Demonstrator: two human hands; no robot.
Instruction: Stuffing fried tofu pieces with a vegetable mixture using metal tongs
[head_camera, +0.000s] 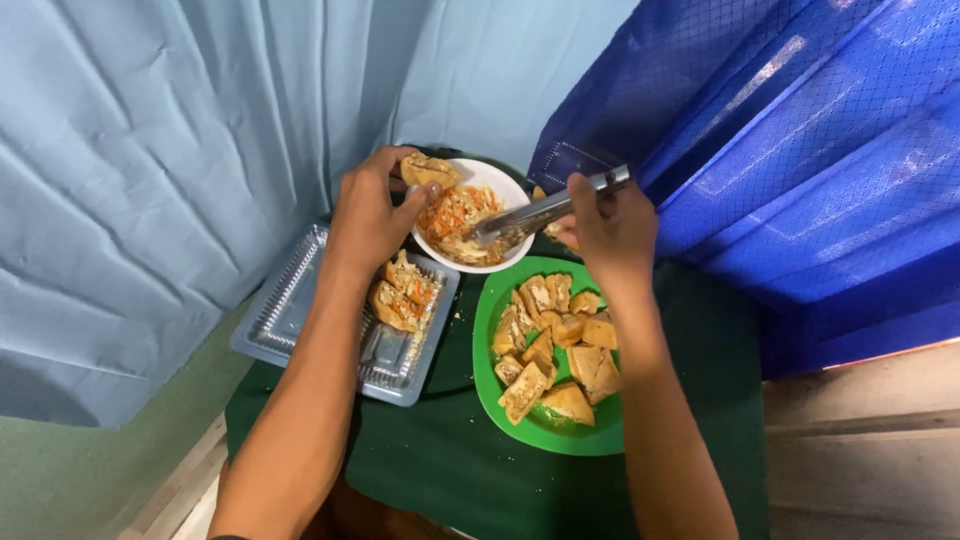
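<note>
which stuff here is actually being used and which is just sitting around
In use: left hand holding a tofu pocket; right hand with metal tongs; white bowl of filling; clear tray; green plate of tofu.
Lying about: blue mesh cloth; pale curtain.

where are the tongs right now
In the head view, the tongs are in the right hand, just right of centre, their tips reaching down into the white bowl of shredded filling, above the green plate.

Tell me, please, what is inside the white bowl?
The white bowl holds a shredded orange and pale filling, with the tip of metal tongs dipped in. The left hand and its fried tofu piece cover the bowl's near-left rim; its bottom is hidden.
</note>
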